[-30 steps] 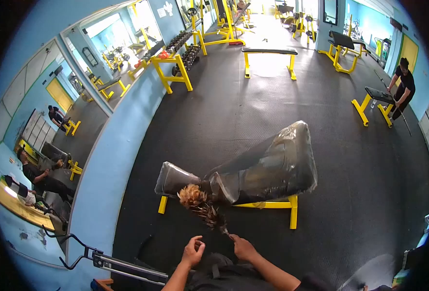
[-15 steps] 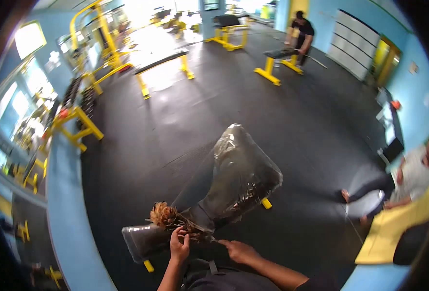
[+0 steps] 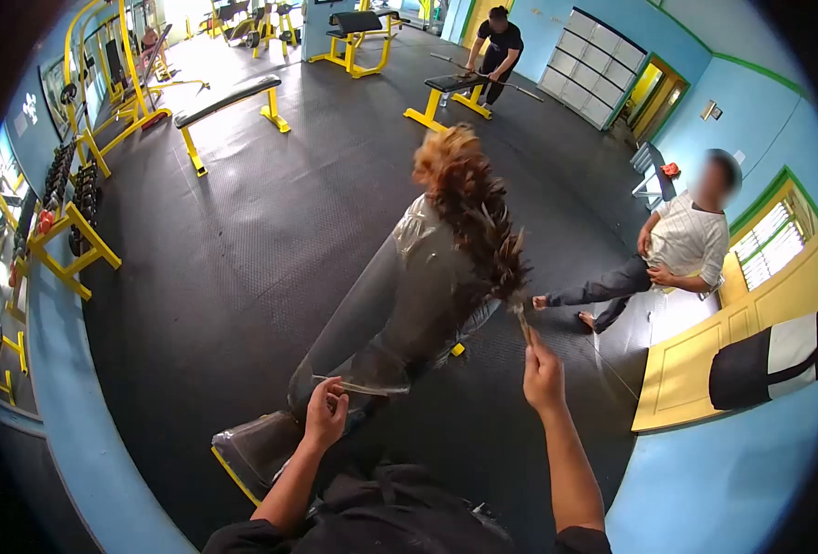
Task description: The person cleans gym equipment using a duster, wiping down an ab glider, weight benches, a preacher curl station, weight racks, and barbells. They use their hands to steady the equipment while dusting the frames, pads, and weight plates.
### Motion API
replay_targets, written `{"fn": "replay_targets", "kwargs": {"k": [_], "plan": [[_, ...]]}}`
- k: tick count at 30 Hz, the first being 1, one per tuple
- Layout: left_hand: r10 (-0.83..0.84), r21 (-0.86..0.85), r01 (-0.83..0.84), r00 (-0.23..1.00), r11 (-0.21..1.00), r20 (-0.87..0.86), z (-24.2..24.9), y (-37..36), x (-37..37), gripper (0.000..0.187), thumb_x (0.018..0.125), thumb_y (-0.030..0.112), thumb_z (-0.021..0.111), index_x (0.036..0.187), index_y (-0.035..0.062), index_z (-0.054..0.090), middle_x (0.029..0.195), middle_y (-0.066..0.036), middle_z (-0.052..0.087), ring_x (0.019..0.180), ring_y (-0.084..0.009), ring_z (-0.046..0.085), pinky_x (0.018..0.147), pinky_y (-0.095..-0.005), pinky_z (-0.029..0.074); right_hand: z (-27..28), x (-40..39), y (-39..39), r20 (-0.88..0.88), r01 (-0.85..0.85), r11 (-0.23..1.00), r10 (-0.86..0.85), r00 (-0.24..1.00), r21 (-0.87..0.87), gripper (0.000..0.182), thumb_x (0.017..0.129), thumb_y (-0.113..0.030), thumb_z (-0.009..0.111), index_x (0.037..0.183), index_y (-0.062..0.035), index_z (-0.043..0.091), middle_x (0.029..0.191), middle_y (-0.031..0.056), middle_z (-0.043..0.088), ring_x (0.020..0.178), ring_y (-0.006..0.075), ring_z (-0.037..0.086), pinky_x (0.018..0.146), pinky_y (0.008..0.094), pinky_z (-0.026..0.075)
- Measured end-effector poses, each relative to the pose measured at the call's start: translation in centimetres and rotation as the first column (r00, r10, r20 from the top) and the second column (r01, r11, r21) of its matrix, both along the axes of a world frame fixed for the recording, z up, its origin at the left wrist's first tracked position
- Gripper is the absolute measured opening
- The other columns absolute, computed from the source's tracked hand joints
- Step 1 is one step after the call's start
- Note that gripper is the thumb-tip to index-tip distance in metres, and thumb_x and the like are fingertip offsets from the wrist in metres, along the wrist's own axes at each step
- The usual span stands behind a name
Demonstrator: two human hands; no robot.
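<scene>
My right hand (image 3: pixel 545 374) is closed round the handle of a feather duster (image 3: pixel 473 217), its brown and dark feathers raised over the top of a bench wrapped in clear plastic. The wrapped dark bench (image 3: pixel 363 328) has a long pad slanting away from me and a smaller pad (image 3: pixel 256 452) close to my body. My left hand (image 3: pixel 326 415) is at the lower end of the long pad. Its fingers are curled at a loose pale edge of the plastic cover (image 3: pixel 376 386) and seem to pinch it.
A person in a white top (image 3: pixel 690 240) sits at the right. Another person (image 3: pixel 496 51) leans over a bench with a barbell (image 3: pixel 455 65). A flat bench (image 3: pixel 229 100) and a dumbbell rack (image 3: pixel 76 217) stand left. A black and white bag (image 3: pixel 769 365) lies at the right.
The feather duster has risen from the near pad to above the far end of the long pad, with my right hand moving up and right. My left hand has left the feathers.
</scene>
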State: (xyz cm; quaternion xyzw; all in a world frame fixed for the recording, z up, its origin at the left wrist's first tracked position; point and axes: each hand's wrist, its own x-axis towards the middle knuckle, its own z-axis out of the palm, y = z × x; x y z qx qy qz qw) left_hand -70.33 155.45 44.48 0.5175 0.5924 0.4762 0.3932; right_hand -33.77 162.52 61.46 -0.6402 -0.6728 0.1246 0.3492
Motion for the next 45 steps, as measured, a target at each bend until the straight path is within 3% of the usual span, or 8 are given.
{"fn": "replay_targets", "kwargs": {"k": [4,6,14,22,29,32,39,45], "plan": [[0.006,-0.042,-0.007,1.000,0.999,-0.019,-0.5,-2.1,1.1,0.038,0.088,0.002,0.064,0.124,0.0051,0.054,0.100,-0.006,0.058,0.077,-0.0138,0.055,0.068,-0.0271,0.047,-4.8,-2.4,-1.7,0.134,-0.154,0.983,0.141,0.981,0.095,0.037,0.095,-0.008,0.050,0.131,-0.0059,0.056,0.107,0.0200,0.066,0.088,0.0411,0.064,0.083,0.0430,0.053],[0.031,-0.039,-0.034,0.997,0.999,-0.072,-1.4,-3.8,0.5,0.041,0.088,0.002,0.065,0.126,0.0049,0.052,0.103,-0.007,0.057,0.079,-0.0139,0.054,0.069,-0.0276,0.047,-7.9,-5.7,-5.2,0.312,-0.122,0.960,0.201,0.929,-0.253,0.046,0.093,-0.011,0.052,0.139,-0.0124,0.051,0.102,0.0178,0.063,0.085,0.0397,0.066,0.077,0.0480,0.055],[0.128,-0.210,-0.147,0.987,0.967,-0.100,-6.2,-8.6,-7.2,0.047,0.088,0.008,0.066,0.131,0.0028,0.049,0.110,-0.013,0.056,0.088,-0.0196,0.057,0.082,-0.0325,0.049,-27.6,-18.0,-18.3,0.150,-0.140,0.880,0.230,0.962,-0.454,0.050,0.093,-0.017,0.048,0.143,-0.0124,0.046,0.098,0.0191,0.063,0.086,0.0409,0.066,0.074,0.0492,0.056],[-0.142,-0.306,-0.057,0.795,0.950,-0.590,-9.3,-14.5,-17.5,0.059,0.083,0.018,0.066,0.137,0.0064,0.044,0.133,-0.020,0.049,0.125,-0.0363,0.046,0.104,-0.0473,0.038,-22.4,-22.3,-17.4,0.109,-0.019,0.951,0.055,0.993,-0.307,0.037,0.091,-0.008,0.050,0.127,0.0016,0.058,0.094,0.0249,0.063,0.086,0.0416,0.062,0.076,0.0469,0.052],[-0.385,-0.493,0.053,0.698,0.868,-0.603,-10.2,-18.5,-21.3,0.080,0.083,0.017,0.064,0.151,0.0002,0.024,0.159,-0.025,0.013,0.147,-0.0410,0.018,0.117,-0.0529,0.022,-33.7,-27.7,-26.8,0.116,-0.005,0.872,0.070,0.991,-0.489,0.034,0.093,-0.009,0.048,0.123,0.0027,0.059,0.103,0.0256,0.064,0.092,0.0429,0.063,0.082,0.0494,0.050],[-0.327,-0.461,0.031,0.748,0.887,-0.578,-10.5,-19.1,-22.0,0.080,0.085,0.019,0.063,0.151,-0.0008,0.022,0.158,-0.027,0.013,0.146,-0.0431,0.017,0.117,-0.0526,0.022,-29.5,-31.6,-28.5,0.085,-0.018,0.611,0.139,0.987,-0.792,0.037,0.095,-0.020,0.046,0.126,-0.0050,0.059,0.114,0.0273,0.063,0.100,0.0445,0.062,0.084,0.0484,0.051],[0.046,-0.124,-0.120,0.874,0.985,-0.483,-10.1,-19.5,-22.7,0.078,0.100,0.041,0.048,0.158,0.0135,0.005,0.161,-0.024,-0.007,0.147,-0.0456,0.008,0.116,-0.0505,0.021,-27.7,-33.6,-32.6,-0.348,-0.448,0.616,0.283,0.894,-0.648,0.036,0.094,-0.021,0.051,0.126,-0.0072,0.061,0.105,0.0240,0.067,0.100,0.0381,0.065,0.085,0.0427,0.052],[0.176,-0.117,-0.268,0.848,0.956,-0.500,-9.7,-19.5,-23.6,0.077,0.100,0.042,0.048,0.158,0.0183,0.002,0.161,-0.022,-0.013,0.148,-0.0452,0.002,0.117,-0.0513,0.017,-27.1,-30.7,-33.9,-0.176,-0.303,0.532,0.276,0.945,-0.791,0.036,0.092,-0.021,0.051,0.124,-0.0165,0.065,0.105,0.0161,0.069,0.098,0.0325,0.067,0.086,0.0386,0.052]]}}
